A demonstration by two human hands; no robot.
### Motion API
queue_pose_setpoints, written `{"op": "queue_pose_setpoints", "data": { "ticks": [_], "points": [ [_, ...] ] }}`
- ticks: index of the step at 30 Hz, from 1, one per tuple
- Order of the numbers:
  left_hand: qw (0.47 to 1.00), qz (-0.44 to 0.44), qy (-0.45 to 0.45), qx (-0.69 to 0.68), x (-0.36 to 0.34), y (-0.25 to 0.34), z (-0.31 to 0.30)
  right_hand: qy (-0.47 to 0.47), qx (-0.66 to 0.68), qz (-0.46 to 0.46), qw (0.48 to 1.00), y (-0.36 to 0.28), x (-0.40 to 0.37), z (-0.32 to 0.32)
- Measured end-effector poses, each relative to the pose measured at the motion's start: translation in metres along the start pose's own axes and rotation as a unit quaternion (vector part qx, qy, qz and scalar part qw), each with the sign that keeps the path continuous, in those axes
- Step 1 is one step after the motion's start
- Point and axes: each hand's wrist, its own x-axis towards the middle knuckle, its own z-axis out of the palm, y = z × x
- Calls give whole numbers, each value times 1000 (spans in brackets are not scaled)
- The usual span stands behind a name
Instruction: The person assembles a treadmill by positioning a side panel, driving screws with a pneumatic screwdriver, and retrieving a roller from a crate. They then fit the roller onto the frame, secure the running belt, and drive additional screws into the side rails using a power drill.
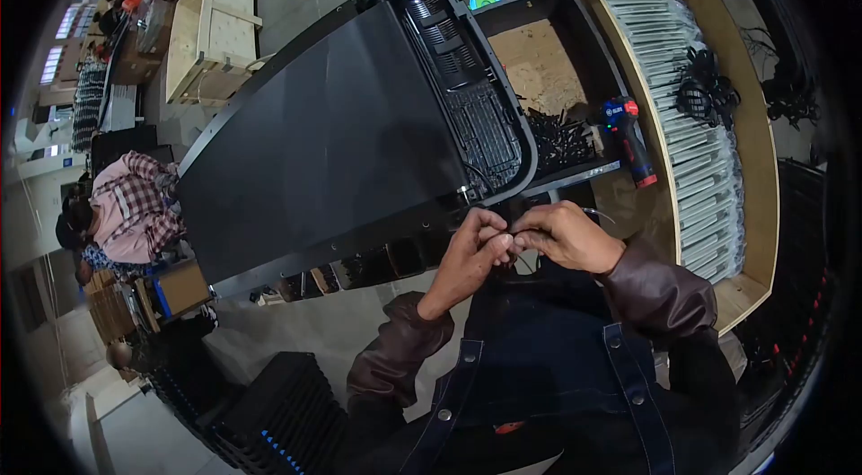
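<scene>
Close together in front of the dark apron [548, 358], my left hand [471, 259] and my right hand [570, 237] meet at their fingertips. Both pinch at something small and dark that I cannot make out. Just beyond them lies the rounded corner of a large machine with a flat black belt [332, 125]. Its open end shows a black motor housing [444, 39] inside a grey frame. To the right of that frame are a pile of small black parts [561, 138] and a blue and red power tool [630, 138].
A long wooden crate [763, 206] of wrapped metal tubes [705, 170] stands at the right, with black parts [705, 93] on top. Another wooden crate [229, 13] is at the upper left. A person in a plaid shirt [139, 210] is at the far left. Black stacked parts [278, 412] sit below.
</scene>
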Motion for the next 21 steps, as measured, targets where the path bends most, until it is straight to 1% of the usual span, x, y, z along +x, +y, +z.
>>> {"op": "queue_pose_setpoints", "data": {
  "ticks": [2, 3, 4, 5, 6, 7, 9, 10, 12, 13, 15, 16, 18, 19, 21],
  "points": [
    [998, 34, -14, 55, 9, 22, -14, 52, -69, -79, 993, 4, 16, -3],
    [984, 88, -8, 153, 17, 29, -24, 90, -93, -110, 986, 13, 26, -6],
    [927, 176, -9, 330, 28, 40, -37, 121, -155, -99, 975, 11, 33, -10],
    [831, 260, -10, 491, 40, 53, -50, 152, -217, -85, 961, 8, 38, -15],
    [741, 282, -18, 609, 50, 63, -55, 152, -271, -62, 949, 21, 45, -12],
    [738, 286, -25, 611, 60, 67, -64, 161, -271, -59, 947, 27, 50, -10],
    [590, 323, -155, 724, 79, 69, -81, 99, -342, -34, 934, 32, 59, -7],
    [588, 326, -160, 723, 88, 72, -83, 104, -342, -31, 934, 32, 62, -5],
    [569, 343, -235, 709, 100, 72, -85, 96, -335, -40, 936, 32, 65, 1],
    [568, 344, -241, 708, 108, 71, -87, 99, -333, -36, 937, 36, 66, 2],
    [516, 332, -322, 721, 125, 73, -90, 82, -272, -31, 958, 41, 70, -4],
    [514, 334, -324, 721, 130, 77, -88, 86, -272, -29, 958, 41, 71, -4],
    [473, 241, -403, 746, 138, 84, -82, 70, -266, -18, 961, 41, 71, -5],
    [473, 243, -403, 744, 143, 89, -82, 70, -267, -15, 961, 41, 72, -7],
    [493, 160, -461, 720, 148, 99, -84, 59, -247, -33, 967, 44, 72, -9]
  ]
}}
